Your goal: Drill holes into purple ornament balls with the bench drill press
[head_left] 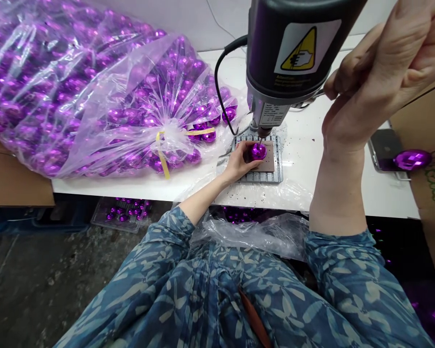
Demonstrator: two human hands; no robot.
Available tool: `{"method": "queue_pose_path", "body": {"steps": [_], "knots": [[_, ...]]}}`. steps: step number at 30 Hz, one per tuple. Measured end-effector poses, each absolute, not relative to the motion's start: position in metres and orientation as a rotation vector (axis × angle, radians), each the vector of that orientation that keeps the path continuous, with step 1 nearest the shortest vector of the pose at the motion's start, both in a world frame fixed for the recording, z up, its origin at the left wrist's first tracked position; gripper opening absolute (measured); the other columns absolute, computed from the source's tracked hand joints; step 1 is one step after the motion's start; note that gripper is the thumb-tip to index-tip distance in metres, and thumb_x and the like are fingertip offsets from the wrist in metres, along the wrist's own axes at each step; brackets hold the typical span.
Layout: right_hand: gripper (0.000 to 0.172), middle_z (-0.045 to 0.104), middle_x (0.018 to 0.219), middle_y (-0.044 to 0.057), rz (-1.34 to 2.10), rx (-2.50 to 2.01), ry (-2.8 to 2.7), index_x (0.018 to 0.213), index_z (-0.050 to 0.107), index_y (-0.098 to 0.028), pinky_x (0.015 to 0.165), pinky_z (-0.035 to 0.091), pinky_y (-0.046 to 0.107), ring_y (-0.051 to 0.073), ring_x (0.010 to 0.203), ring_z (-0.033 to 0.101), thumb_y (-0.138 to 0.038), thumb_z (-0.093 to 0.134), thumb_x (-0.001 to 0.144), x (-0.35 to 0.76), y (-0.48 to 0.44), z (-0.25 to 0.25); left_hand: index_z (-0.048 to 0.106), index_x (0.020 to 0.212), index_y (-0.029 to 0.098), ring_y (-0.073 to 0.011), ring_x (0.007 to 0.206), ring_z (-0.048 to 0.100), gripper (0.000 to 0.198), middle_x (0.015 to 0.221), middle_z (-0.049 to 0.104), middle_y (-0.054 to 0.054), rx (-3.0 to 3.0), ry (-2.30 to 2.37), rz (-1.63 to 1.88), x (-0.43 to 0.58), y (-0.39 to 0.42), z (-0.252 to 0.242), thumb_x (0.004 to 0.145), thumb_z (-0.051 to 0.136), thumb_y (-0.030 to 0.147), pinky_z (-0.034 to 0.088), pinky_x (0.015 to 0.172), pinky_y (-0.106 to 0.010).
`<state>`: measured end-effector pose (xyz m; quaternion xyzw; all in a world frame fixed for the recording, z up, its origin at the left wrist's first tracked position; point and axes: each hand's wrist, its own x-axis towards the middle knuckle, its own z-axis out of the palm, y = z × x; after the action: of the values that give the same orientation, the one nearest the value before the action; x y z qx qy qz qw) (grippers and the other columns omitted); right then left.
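Note:
My left hand (238, 163) grips a shiny purple faceted ball (258, 152) between thumb and fingers. The ball rests on a brown board (267, 164) laid over the grey slotted base (278, 176) of a drill press (275, 53). Right above the ball is the drill bit (260, 142), its tip at the ball's top; whether it has gone in I cannot tell. Up at the right, my right hand (387, 72) is closed around the press's feed lever (319, 93), most of which my fingers hide.
A big clear bag (105, 96) of purple balls fills the table's left, tied with yellow ribbon. Several loose balls (229, 114) lie beside it. On the right are a phone (382, 150), another ball (413, 159) and a cardboard box (429, 193). A clear bin (121, 212) of balls sits below.

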<state>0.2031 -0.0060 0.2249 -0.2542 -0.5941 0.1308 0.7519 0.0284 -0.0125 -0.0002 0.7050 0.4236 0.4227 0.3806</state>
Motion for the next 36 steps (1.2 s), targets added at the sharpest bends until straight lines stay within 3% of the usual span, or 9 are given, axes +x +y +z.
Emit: {"method": "queue_pose_path", "body": {"steps": [6,11,13,23,27,36], "knots": [[0.051,0.030,0.058,-0.008,0.221,-0.505,-1.213,0.077,0.035,-0.017,0.051,0.030,0.017,-0.004,0.049,0.038,-0.053,0.062,0.100,0.198,-0.015,0.214,0.060,0.138,0.024,-0.0331,0.133,0.070,0.059,0.139,0.074,-0.013,1.785,1.075,1.069,0.028,-0.013,0.001,0.090,0.092,0.039,0.055,0.121,-0.061],[0.065,0.006,0.054,-0.007,0.203,-0.443,-1.162,0.069,0.026,-0.016,0.046,0.021,0.018,-0.002,0.043,0.029,-0.059,0.066,0.096,0.196,-0.017,0.196,0.060,0.139,0.024,-0.0329,0.134,0.070,0.059,0.139,0.073,-0.014,1.787,1.070,1.062,0.028,-0.014,0.002,0.092,0.090,0.040,0.056,0.120,-0.060],[0.067,0.003,0.054,-0.006,0.196,-0.420,-1.150,0.067,0.026,-0.017,0.045,0.021,0.020,-0.001,0.042,0.028,-0.060,0.069,0.095,0.198,-0.017,0.190,0.060,0.139,0.024,-0.0331,0.134,0.070,0.059,0.139,0.073,-0.014,1.796,1.067,1.067,0.028,-0.014,0.002,0.092,0.090,0.040,0.056,0.121,-0.060],[0.066,0.006,0.054,-0.006,0.099,-0.411,-1.095,0.071,0.021,-0.020,0.045,0.029,0.023,0.001,0.041,0.024,-0.059,0.067,0.098,0.204,-0.006,0.163,0.059,0.137,0.024,-0.0325,0.135,0.070,0.060,0.139,0.073,-0.013,1.788,1.037,1.076,0.028,-0.012,-0.001,0.091,0.091,0.044,0.050,0.126,-0.060],[0.069,0.002,0.053,-0.005,0.068,-0.352,-1.121,0.071,0.018,-0.019,0.044,0.026,0.024,0.003,0.041,0.015,-0.055,0.069,0.098,0.207,-0.004,0.154,0.059,0.137,0.025,-0.0325,0.135,0.070,0.059,0.139,0.073,-0.012,1.788,1.044,1.080,0.028,-0.012,-0.002,0.091,0.090,0.044,0.050,0.126,-0.060],[0.070,0.008,0.050,-0.005,-0.012,-0.362,-1.125,0.064,0.018,-0.017,0.044,0.026,0.025,0.002,0.044,0.013,-0.054,0.067,0.098,0.206,-0.002,0.146,0.058,0.138,0.024,-0.0329,0.136,0.071,0.060,0.141,0.074,-0.014,1.794,1.051,1.078,0.028,-0.013,-0.001,0.092,0.090,0.046,0.050,0.126,-0.061]]}}
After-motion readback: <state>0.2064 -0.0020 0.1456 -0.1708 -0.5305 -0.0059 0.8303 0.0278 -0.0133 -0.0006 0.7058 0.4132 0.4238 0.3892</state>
